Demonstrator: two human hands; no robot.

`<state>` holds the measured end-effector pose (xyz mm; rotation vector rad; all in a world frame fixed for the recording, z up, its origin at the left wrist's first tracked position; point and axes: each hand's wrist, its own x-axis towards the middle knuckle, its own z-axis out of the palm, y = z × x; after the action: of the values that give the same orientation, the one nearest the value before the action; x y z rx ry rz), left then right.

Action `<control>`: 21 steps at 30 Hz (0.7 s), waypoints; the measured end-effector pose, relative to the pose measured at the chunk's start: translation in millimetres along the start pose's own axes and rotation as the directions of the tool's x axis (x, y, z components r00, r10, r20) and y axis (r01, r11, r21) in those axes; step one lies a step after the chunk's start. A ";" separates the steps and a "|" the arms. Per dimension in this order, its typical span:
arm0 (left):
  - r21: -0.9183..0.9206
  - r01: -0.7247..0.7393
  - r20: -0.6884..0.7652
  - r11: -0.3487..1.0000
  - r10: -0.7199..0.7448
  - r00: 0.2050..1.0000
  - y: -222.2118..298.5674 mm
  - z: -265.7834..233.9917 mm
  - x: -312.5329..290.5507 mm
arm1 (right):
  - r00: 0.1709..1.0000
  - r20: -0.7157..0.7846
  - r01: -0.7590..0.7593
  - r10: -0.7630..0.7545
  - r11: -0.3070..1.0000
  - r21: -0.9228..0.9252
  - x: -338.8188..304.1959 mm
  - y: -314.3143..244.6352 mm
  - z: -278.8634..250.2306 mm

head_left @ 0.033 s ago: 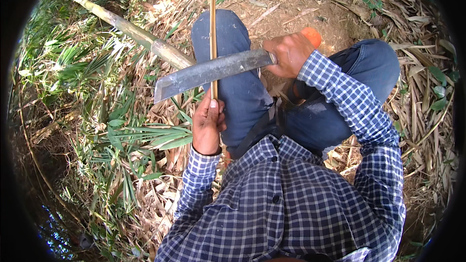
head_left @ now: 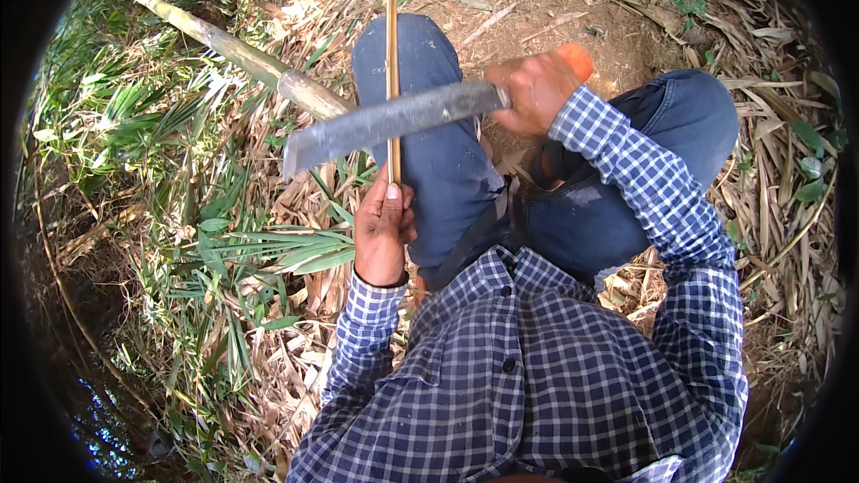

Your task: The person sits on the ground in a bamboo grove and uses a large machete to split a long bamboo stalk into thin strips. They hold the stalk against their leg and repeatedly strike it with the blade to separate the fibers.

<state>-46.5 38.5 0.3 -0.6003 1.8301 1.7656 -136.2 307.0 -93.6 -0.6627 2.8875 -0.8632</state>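
Observation:
My right hand (head_left: 535, 92) grips a machete (head_left: 447, 107) by its handle, whose orange end (head_left: 577, 60) sticks out past the fist. The long, dark grey blade points left and is smeared by motion. Behind it, a thin tan strip, apparently bamboo (head_left: 392, 46), runs away from me along my bent left leg (head_left: 447, 174). The near end of this strip is pinched in my left hand (head_left: 380, 224), thumb on top. The blade crosses in front of the strip above that hand; whether they touch I cannot tell.
A thick bamboo pole (head_left: 228, 46) slants from the far left toward my left knee. Green leaves (head_left: 309, 250) lie beside my left hand. Dry leaf litter (head_left: 769, 179) covers the ground at right, with bare soil (head_left: 617, 31) beyond my right hand.
The machete blade has shifted slightly away from me along the strip and is now blurred. My right hand has moved a little with it; my left hand has stayed in place.

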 end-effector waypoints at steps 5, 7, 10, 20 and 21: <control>-0.027 -0.011 -0.013 1.000 0.011 1.000 -2.9 0.2 -9.7 | 0.985 -0.003 -0.171 0.171 0.985 0.021 9.5 6.9 -9.9; -0.045 0.006 -0.018 0.999 -0.007 1.000 -7.9 -2.5 -12.2 | 0.995 -0.053 -0.078 0.081 0.996 0.050 1.9 4.6 -3.7; -0.029 0.013 0.003 1.000 -0.012 1.000 -4.6 -1.8 -17.7 | 0.987 -0.030 -0.156 0.155 0.987 -0.048 14.0 10.8 -8.7; -0.266 0.046 0.104 0.963 -0.019 0.994 6.1 8.3 -6.9 | 0.996 0.092 -0.030 0.021 0.995 0.095 -10.3 -20.3 -7.5; -0.326 0.099 0.101 0.940 -0.070 0.992 5.4 8.3 -3.1 | 0.992 0.077 0.087 -0.096 0.990 0.115 -13.3 -25.3 -0.4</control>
<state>-47.0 46.9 6.3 -0.7042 1.4362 2.0232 -114.5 293.7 -80.6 -0.8044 2.7317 -0.9758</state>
